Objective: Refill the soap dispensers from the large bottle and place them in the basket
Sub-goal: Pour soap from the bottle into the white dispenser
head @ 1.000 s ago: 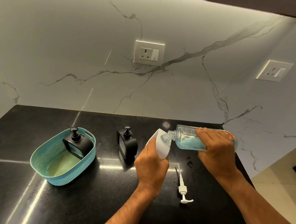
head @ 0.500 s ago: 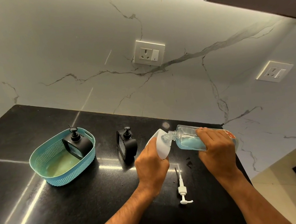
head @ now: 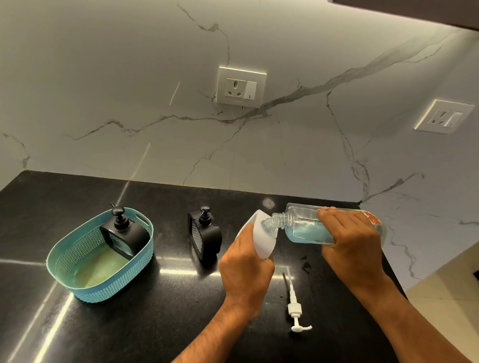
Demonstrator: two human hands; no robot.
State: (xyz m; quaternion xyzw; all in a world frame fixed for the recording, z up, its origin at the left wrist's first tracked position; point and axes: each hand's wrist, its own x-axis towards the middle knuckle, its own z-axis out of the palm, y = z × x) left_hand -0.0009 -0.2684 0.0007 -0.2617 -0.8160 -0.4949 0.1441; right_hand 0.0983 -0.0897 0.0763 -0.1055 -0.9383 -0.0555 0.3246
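Observation:
My right hand (head: pixel 351 244) grips the large clear bottle (head: pixel 306 227), tipped on its side with blue soap pooled inside. Its threaded neck touches the open top of a white dispenser (head: pixel 262 237), which my left hand (head: pixel 245 269) holds tilted toward it. A black dispenser (head: pixel 204 236) with its pump on stands on the black counter just left of my left hand. Another black dispenser (head: pixel 124 231) leans inside the teal basket (head: pixel 94 287) at the left. A white pump head (head: pixel 294 308) lies loose on the counter between my wrists.
The black counter (head: pixel 72 355) ends at a marble wall behind and drops off at its right edge near my right arm. Two wall sockets (head: pixel 240 86) sit above. A small wet spot (head: pixel 305 264) marks the counter below the bottle.
Almost nothing differs; both hands keep the bottle neck against the white dispenser's opening, with only a tiny shift in position.

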